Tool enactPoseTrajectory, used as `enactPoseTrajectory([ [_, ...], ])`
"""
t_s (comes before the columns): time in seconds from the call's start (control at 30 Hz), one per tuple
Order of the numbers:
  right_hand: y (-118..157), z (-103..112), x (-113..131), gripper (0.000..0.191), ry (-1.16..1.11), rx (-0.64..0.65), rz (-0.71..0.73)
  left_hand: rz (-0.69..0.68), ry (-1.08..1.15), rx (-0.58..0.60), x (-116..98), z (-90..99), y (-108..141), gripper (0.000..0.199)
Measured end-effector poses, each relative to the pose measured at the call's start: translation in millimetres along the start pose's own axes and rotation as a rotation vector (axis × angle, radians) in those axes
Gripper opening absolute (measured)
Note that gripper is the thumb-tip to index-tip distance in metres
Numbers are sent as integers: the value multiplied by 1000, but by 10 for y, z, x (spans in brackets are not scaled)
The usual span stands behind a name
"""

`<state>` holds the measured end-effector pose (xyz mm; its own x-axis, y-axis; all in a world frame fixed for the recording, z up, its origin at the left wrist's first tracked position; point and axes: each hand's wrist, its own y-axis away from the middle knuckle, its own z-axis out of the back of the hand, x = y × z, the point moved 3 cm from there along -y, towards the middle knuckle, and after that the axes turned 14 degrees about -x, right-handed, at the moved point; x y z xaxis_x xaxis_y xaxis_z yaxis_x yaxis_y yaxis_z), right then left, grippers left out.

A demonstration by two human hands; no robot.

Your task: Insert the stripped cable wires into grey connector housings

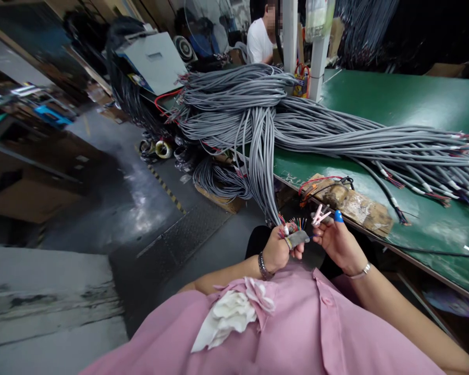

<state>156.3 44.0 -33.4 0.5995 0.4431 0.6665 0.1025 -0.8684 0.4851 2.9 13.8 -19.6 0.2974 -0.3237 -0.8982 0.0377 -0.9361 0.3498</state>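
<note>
Had a green worktop (379,99) beyond the right fingers (325,235) and grey cables (262,156) running down to the left fingers (297,252); clasped their ends in those, closed, with coloured wires (299,224) poking out; held the right ones loosely curled at a pink clip (319,215); couldn't tell if pinched

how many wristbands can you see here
2: a dark wristband at the left hand and a silver wristband at the right hand. The other person may have more; those wrists can't be made out.
</note>
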Motion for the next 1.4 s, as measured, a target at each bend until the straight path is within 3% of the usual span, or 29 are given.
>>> enactPoseTrajectory([
  [0.07,-18,-67,43,45,38,52,33,13,6,19,-35,-55,-15,38],
  [0.2,-61,-138,90,40,79,16,169,9,23,48,-65,-139,-46,34],
  [0.37,-140,-113,40,37,-10,-39,112,2,-11,54,4,-140,-69,34],
  [0.6,-142,-134,23,35,-59,-106,168,-5,-62,37,3,-155,-63,40],
  [0.87,-83,-100,6,57,-49,55,17,-18,22,-11,18,-44,23,40],
  [1.0,-60,-107,75,45,-42,93,-11,-89,30,-83,5,1,16,35],
  [1.1,-38,-119,124,28,-3,25,47,-135,39,-147,-39,-24,-24,34],
  [1.2,-11,-124,126,25,15,-17,102,-163,18,-182,-80,-68,-64,37],
  [1.4,-29,-29,92,29,153,-191,448,-186,-2,-189,-86,-104,-94,37],
])
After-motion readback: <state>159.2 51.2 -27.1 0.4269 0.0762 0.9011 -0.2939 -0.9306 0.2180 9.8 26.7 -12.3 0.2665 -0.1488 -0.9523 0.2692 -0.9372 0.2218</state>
